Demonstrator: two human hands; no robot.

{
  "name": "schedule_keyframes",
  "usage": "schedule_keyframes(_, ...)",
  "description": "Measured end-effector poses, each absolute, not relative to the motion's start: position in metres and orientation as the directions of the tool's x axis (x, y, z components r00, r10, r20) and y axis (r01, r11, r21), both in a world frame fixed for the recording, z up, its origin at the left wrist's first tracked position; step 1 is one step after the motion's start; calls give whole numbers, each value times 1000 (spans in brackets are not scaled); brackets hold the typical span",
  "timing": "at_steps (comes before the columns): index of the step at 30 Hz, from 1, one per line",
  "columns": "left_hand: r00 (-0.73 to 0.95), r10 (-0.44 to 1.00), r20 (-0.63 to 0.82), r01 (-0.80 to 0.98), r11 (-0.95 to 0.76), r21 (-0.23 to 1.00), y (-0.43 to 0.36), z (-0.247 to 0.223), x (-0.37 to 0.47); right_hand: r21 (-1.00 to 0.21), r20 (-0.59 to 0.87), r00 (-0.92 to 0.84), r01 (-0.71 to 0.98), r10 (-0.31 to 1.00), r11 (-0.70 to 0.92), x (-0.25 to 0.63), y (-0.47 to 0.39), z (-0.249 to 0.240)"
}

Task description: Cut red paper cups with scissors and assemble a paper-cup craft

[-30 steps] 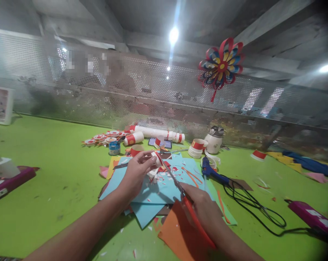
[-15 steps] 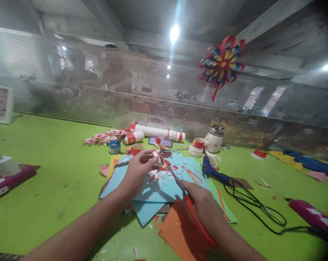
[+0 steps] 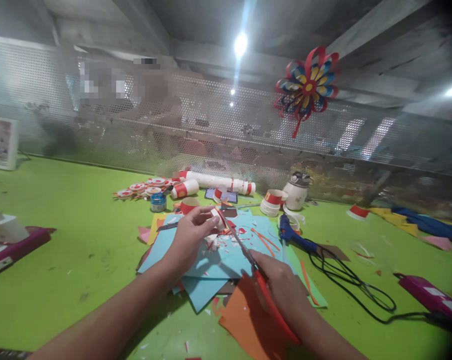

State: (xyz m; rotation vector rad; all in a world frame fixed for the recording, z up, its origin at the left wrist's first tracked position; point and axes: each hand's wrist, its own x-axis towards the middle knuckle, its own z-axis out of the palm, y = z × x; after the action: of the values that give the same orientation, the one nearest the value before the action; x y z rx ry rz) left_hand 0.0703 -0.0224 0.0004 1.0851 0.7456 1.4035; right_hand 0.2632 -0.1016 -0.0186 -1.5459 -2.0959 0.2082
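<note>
My left hand (image 3: pixel 192 232) pinches a small white piece with a red band, seemingly cut from a paper cup (image 3: pixel 219 220), over the middle of the table. Red-handled scissors (image 3: pixel 265 287) are gripped in my right hand (image 3: pixel 284 280), their blades pointing up and left to the piece's edge. Whether the blades are closed on it, I cannot tell. Beneath both hands lie light blue paper sheets (image 3: pixel 211 270), strewn with red and white scraps. An orange sheet (image 3: pixel 237 317) lies partly under the right hand's shadow.
To the right, a blue glue gun (image 3: pixel 297 237) trails its black cord toward a purple power strip (image 3: pixel 434 297). Behind the sheets stand a blue jar (image 3: pixel 158 202), cut paper cups (image 3: pixel 273 202) and a white bottle (image 3: pixel 296 192). A perforated metal screen (image 3: pixel 211 120) borders the table's back.
Almost nothing differs. Both hands, the cup piece and the scissors keep nearly the same positions, with only a slight shift of the view.
</note>
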Motion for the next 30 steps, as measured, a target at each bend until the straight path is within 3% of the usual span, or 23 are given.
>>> schedule_keyframes(8,83,973,214,-416,-161,895,-22,-2,72,-393,403,-234,829,885,398,260,-105,-21)
schedule_keyframes(24,65,984,163,-435,-119,893,-19,-1,69,-381,422,-218,838,880,391,265,-96,-29)
schedule_keyframes(30,69,976,208,-376,-167,911,-17,-3,68,-388,413,-241,826,878,409,265,-98,-25)
